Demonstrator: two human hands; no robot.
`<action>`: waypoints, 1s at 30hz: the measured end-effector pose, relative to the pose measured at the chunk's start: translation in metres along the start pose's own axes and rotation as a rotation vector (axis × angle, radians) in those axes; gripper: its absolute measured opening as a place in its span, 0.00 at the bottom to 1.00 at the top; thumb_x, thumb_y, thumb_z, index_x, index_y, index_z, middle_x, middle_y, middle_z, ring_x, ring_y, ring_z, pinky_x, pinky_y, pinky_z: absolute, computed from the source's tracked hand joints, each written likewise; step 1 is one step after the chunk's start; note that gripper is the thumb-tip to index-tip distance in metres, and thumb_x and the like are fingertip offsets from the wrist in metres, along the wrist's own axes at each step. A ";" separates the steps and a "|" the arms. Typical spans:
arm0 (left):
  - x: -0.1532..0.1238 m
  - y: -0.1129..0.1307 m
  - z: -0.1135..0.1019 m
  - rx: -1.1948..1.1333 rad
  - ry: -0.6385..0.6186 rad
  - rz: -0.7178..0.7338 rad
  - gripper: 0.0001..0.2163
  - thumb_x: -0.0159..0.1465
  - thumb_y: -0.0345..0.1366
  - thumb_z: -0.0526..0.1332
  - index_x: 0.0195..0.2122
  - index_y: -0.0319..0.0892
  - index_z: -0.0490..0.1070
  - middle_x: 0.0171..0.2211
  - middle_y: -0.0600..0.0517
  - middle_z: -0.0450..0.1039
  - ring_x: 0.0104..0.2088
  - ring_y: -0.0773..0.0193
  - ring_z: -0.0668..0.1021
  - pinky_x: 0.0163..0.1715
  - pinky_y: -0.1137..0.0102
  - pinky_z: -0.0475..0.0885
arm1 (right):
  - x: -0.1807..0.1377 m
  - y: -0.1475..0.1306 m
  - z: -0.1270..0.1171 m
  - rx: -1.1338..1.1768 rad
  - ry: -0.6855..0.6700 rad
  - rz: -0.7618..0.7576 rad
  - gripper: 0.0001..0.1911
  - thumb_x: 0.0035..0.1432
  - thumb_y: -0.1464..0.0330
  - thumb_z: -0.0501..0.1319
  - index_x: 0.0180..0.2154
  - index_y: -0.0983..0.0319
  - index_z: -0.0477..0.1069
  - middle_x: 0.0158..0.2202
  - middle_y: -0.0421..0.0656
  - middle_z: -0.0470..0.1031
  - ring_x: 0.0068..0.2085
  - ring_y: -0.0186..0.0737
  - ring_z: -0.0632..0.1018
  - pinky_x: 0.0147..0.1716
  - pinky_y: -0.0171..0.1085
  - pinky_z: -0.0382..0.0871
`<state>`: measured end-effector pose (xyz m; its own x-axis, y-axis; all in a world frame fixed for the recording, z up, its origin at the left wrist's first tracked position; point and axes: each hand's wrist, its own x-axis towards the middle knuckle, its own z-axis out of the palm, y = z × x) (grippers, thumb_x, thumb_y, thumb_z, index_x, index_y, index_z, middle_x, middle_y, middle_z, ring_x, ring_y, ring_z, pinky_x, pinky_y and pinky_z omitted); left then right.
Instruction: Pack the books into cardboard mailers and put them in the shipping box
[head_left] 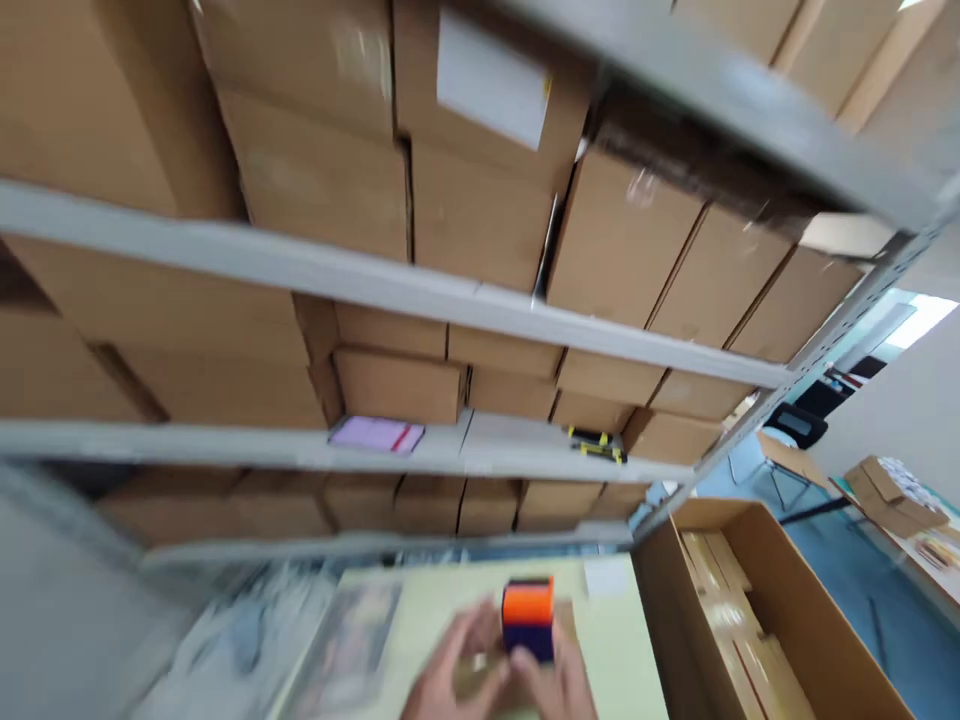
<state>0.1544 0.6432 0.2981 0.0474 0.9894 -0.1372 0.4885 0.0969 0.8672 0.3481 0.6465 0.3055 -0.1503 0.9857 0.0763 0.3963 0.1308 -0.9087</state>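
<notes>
A small orange and dark blue box [528,622] is held up over the pale yellow tabletop [442,590]. My right hand [553,684] grips it from the right and below, with a finger pressed on its lower front. From the left, my left hand [459,668] curves in with its fingertips against the box's side, partly blurred. Something brown, like cardboard, shows behind and beneath the hands, but blur hides its shape.
Metal shelves [480,305] packed with cardboard boxes [480,215] rise behind the table. A large open carton [795,600] with smaller boxes inside stands right. Clear plastic bags [247,620] lie left, beside a blurred picture sheet [349,640]. A purple packet [376,434] rests on a shelf.
</notes>
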 end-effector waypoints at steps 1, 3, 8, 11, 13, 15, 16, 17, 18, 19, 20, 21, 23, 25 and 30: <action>-0.014 0.007 -0.003 -0.081 0.094 0.076 0.26 0.72 0.51 0.63 0.70 0.57 0.67 0.63 0.46 0.75 0.60 0.49 0.81 0.64 0.53 0.79 | -0.010 -0.003 -0.007 0.033 -0.055 -0.009 0.22 0.71 0.51 0.62 0.63 0.42 0.76 0.56 0.41 0.84 0.58 0.54 0.85 0.59 0.53 0.83; -0.032 0.023 -0.015 -0.175 0.319 0.247 0.27 0.72 0.47 0.62 0.72 0.49 0.65 0.65 0.41 0.73 0.60 0.49 0.81 0.64 0.52 0.78 | -0.018 -0.005 -0.020 -0.022 -0.115 -0.053 0.22 0.72 0.55 0.62 0.62 0.52 0.78 0.59 0.47 0.83 0.60 0.53 0.83 0.64 0.52 0.78; -0.031 0.043 -0.043 -0.015 0.353 0.522 0.13 0.71 0.38 0.67 0.56 0.49 0.80 0.51 0.46 0.82 0.55 0.55 0.82 0.61 0.57 0.78 | -0.019 0.007 -0.041 -0.318 -0.169 -0.196 0.10 0.72 0.65 0.61 0.50 0.58 0.78 0.46 0.49 0.84 0.49 0.48 0.84 0.53 0.45 0.80; -0.037 0.040 -0.045 0.016 0.299 0.536 0.11 0.73 0.37 0.65 0.54 0.49 0.82 0.48 0.48 0.83 0.50 0.58 0.82 0.58 0.59 0.79 | -0.027 0.008 -0.045 -0.405 -0.205 -0.252 0.09 0.73 0.65 0.61 0.49 0.58 0.77 0.41 0.47 0.82 0.43 0.46 0.81 0.47 0.42 0.79; -0.043 0.034 -0.044 0.022 0.275 0.512 0.11 0.73 0.38 0.64 0.54 0.49 0.82 0.47 0.48 0.83 0.49 0.58 0.82 0.57 0.59 0.80 | -0.032 0.006 -0.046 -0.441 -0.224 -0.286 0.08 0.74 0.65 0.60 0.49 0.57 0.77 0.39 0.46 0.81 0.42 0.46 0.80 0.45 0.42 0.77; -0.048 0.028 -0.043 0.023 0.265 0.476 0.12 0.73 0.39 0.64 0.55 0.48 0.81 0.50 0.47 0.82 0.51 0.57 0.82 0.58 0.58 0.80 | -0.034 0.006 -0.045 -0.467 -0.240 -0.316 0.08 0.74 0.65 0.60 0.49 0.57 0.76 0.38 0.45 0.80 0.41 0.46 0.79 0.45 0.42 0.77; -0.049 0.025 -0.043 0.020 0.267 0.455 0.13 0.73 0.40 0.64 0.57 0.48 0.80 0.51 0.46 0.82 0.52 0.57 0.82 0.58 0.58 0.80 | -0.034 0.006 -0.045 -0.481 -0.249 -0.329 0.07 0.74 0.65 0.60 0.48 0.57 0.76 0.37 0.45 0.80 0.41 0.47 0.79 0.45 0.43 0.76; -0.049 0.023 -0.043 0.015 0.274 0.434 0.15 0.73 0.42 0.64 0.59 0.48 0.79 0.53 0.46 0.81 0.53 0.57 0.82 0.58 0.58 0.80 | -0.033 0.006 -0.045 -0.497 -0.259 -0.343 0.06 0.75 0.65 0.59 0.47 0.57 0.75 0.37 0.45 0.79 0.41 0.47 0.79 0.45 0.43 0.76; -0.049 0.022 -0.044 0.010 0.279 0.415 0.16 0.73 0.43 0.64 0.60 0.48 0.79 0.55 0.45 0.80 0.53 0.56 0.82 0.58 0.59 0.80 | -0.033 0.006 -0.045 -0.515 -0.269 -0.358 0.06 0.75 0.66 0.59 0.46 0.57 0.75 0.36 0.45 0.79 0.41 0.47 0.79 0.45 0.43 0.76; -0.049 0.020 -0.046 0.007 0.281 0.405 0.17 0.73 0.44 0.64 0.60 0.47 0.78 0.55 0.45 0.80 0.53 0.56 0.81 0.57 0.59 0.81 | -0.032 0.005 -0.046 -0.531 -0.275 -0.379 0.05 0.75 0.67 0.59 0.45 0.57 0.74 0.36 0.44 0.79 0.40 0.46 0.79 0.45 0.44 0.76; -0.048 0.019 -0.047 0.005 0.280 0.403 0.17 0.73 0.45 0.64 0.60 0.48 0.79 0.55 0.45 0.80 0.53 0.56 0.82 0.57 0.59 0.81 | -0.031 0.004 -0.046 -0.544 -0.280 -0.403 0.05 0.75 0.67 0.59 0.45 0.57 0.74 0.36 0.44 0.79 0.39 0.46 0.78 0.46 0.44 0.76; -0.047 0.018 -0.049 0.006 0.272 0.411 0.15 0.73 0.45 0.64 0.58 0.48 0.80 0.53 0.45 0.81 0.52 0.56 0.82 0.57 0.58 0.81 | -0.031 0.003 -0.046 -0.556 -0.284 -0.427 0.05 0.75 0.68 0.58 0.45 0.57 0.74 0.36 0.44 0.79 0.39 0.46 0.78 0.46 0.44 0.76; -0.045 0.015 -0.052 0.002 0.237 0.458 0.11 0.74 0.45 0.65 0.52 0.49 0.82 0.48 0.47 0.83 0.49 0.57 0.82 0.55 0.58 0.80 | -0.030 -0.001 -0.047 -0.580 -0.299 -0.465 0.06 0.74 0.70 0.58 0.46 0.58 0.74 0.37 0.45 0.80 0.39 0.46 0.78 0.47 0.44 0.75; -0.046 0.011 -0.054 -0.014 0.213 0.513 0.07 0.74 0.44 0.65 0.46 0.51 0.83 0.44 0.50 0.84 0.46 0.58 0.82 0.54 0.59 0.80 | -0.029 -0.003 -0.047 -0.604 -0.321 -0.481 0.07 0.74 0.71 0.57 0.47 0.58 0.74 0.37 0.44 0.79 0.39 0.46 0.79 0.48 0.45 0.76; -0.052 -0.002 -0.053 -0.020 0.179 0.473 0.10 0.75 0.45 0.63 0.40 0.51 0.82 0.40 0.50 0.83 0.44 0.58 0.81 0.53 0.60 0.79 | -0.028 -0.005 -0.044 -0.647 -0.374 -0.447 0.06 0.75 0.68 0.58 0.45 0.56 0.74 0.35 0.44 0.80 0.40 0.47 0.80 0.50 0.47 0.77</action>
<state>0.1050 0.5972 0.3285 0.1087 0.9283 0.3556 0.4328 -0.3663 0.8237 0.3907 0.6230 0.3257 -0.6574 0.7427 0.1277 0.6489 0.6440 -0.4052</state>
